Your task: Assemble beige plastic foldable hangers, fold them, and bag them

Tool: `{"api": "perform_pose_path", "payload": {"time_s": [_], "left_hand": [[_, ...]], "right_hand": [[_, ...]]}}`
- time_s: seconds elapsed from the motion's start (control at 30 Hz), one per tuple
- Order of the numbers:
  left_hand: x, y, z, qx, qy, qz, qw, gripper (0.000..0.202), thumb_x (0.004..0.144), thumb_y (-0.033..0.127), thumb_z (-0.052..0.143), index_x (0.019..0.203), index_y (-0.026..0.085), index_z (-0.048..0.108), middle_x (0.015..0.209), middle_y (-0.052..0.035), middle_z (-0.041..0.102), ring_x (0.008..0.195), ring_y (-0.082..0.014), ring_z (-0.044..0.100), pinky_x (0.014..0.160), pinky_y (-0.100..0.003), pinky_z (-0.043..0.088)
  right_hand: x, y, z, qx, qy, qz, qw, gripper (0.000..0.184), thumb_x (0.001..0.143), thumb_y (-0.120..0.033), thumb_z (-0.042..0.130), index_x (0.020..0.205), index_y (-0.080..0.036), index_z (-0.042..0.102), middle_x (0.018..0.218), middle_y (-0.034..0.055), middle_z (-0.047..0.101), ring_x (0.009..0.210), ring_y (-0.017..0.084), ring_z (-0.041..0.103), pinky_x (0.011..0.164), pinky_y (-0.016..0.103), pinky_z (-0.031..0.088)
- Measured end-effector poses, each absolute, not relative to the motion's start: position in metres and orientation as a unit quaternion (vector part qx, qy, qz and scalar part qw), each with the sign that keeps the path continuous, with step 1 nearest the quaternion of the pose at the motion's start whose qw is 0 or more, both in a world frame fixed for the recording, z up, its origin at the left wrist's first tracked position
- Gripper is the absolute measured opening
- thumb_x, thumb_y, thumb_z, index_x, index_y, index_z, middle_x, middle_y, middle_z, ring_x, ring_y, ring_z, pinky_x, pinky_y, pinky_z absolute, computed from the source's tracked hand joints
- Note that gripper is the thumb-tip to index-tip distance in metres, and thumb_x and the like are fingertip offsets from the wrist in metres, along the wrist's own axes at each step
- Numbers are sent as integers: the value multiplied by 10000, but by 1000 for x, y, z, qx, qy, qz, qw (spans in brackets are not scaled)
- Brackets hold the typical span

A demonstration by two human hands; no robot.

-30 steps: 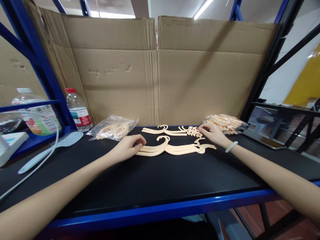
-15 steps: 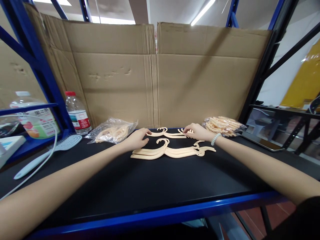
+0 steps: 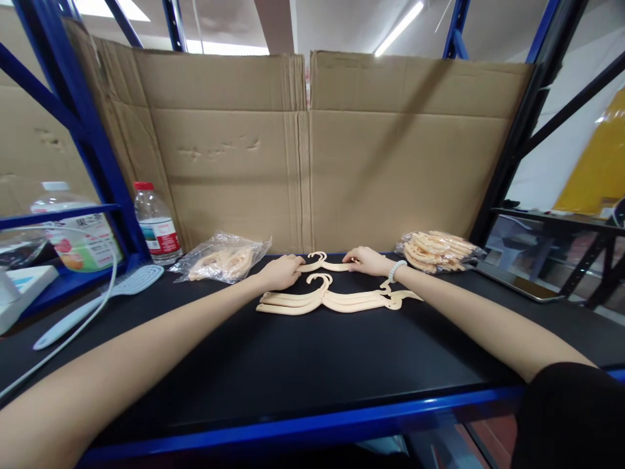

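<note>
Toward the back of the black tabletop lies a small group of cream plastic hangers (image 3: 322, 262), hooks pointing away from me. My left hand (image 3: 284, 271) is closed on their left end. On the right, my right hand (image 3: 370, 262), with a pale beaded bracelet at the wrist, has its fingers pinched on the right arm of the same hangers. Closer to me rests a stack of cream folding hangers (image 3: 322, 301), hooks overlapping and curved pieces sticking out at the right end. Neither hand touches this nearer stack. My fingers partly cover the rear hangers' ends.
Clear bags of cream hangers sit at the back left (image 3: 222, 258) and back right (image 3: 437, 251). A red-capped bottle (image 3: 157, 225), a pale blue hairbrush (image 3: 105, 301) and a white cable are at left. A flat dark device (image 3: 515, 281) lies right. Cardboard (image 3: 234, 156) walls the back.
Both hands have moved inward along the rear hangers, and their fingers have closed on the ends. The nearer stack stays in place. The view has shifted slightly.
</note>
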State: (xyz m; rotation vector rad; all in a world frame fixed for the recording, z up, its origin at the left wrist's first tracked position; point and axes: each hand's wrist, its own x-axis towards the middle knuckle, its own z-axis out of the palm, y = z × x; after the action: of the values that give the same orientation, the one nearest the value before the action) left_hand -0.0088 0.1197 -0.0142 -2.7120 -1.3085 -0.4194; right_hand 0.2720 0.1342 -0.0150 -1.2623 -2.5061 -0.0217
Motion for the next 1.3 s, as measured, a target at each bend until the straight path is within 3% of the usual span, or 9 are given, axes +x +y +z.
{"api": "perform_pose_path", "payload": {"time_s": [0.37, 0.5, 0.63, 0.83, 1.07, 1.3], "left_hand": [[-5, 108, -6, -881, -444, -120, 109, 174, 861, 240, 436, 892, 150, 583, 1040, -141, 565, 1009, -292, 519, 786, -404, 440], [-4, 99, 12, -878, -442, -152, 103, 161, 870, 218, 404, 881, 159, 554, 961, -108, 600, 897, -234, 567, 749, -349, 436], [-11, 73, 25, -869, -449, -192, 74, 190, 914, 297, 352, 938, 187, 505, 801, -47, 634, 694, -187, 589, 608, -285, 413], [-26, 28, 20, -857, -422, -294, 26, 133, 899, 318, 415, 913, 198, 469, 821, -31, 628, 712, -179, 593, 637, -286, 423], [-34, 18, 6, -837, -406, -367, -18, 196, 903, 322, 419, 1011, 192, 517, 827, -40, 623, 763, -192, 601, 694, -317, 477], [-27, 14, -8, -848, -390, -354, -60, 217, 907, 295, 417, 1074, 203, 520, 984, -63, 639, 899, -205, 619, 757, -326, 511]], "right_hand": [[270, 136, -17, -438, -877, -51, 192, 40, 756, -213, 680, 758, -175, 695, 904, 84, 642, 913, 231, 541, 797, 343, 421], [271, 121, 6, -433, -874, -57, 213, 70, 785, -233, 654, 777, -170, 683, 881, 70, 648, 884, 202, 559, 799, 322, 424], [273, 83, 33, -406, -874, -24, 266, 70, 794, -232, 635, 785, -167, 657, 829, 42, 659, 806, 159, 590, 769, 283, 439], [289, 50, 43, -398, -867, 31, 298, 145, 858, -279, 538, 879, -189, 649, 843, 23, 675, 744, 133, 602, 704, 259, 464], [356, 95, -3, -438, -871, -150, 165, 276, 791, -51, 487, 946, -160, 687, 967, 107, 654, 916, 222, 576, 853, 372, 448], [374, 105, -25, -429, -875, -158, 161, 225, 823, -127, 516, 926, -179, 710, 949, 111, 623, 882, 218, 562, 817, 360, 455]]}}
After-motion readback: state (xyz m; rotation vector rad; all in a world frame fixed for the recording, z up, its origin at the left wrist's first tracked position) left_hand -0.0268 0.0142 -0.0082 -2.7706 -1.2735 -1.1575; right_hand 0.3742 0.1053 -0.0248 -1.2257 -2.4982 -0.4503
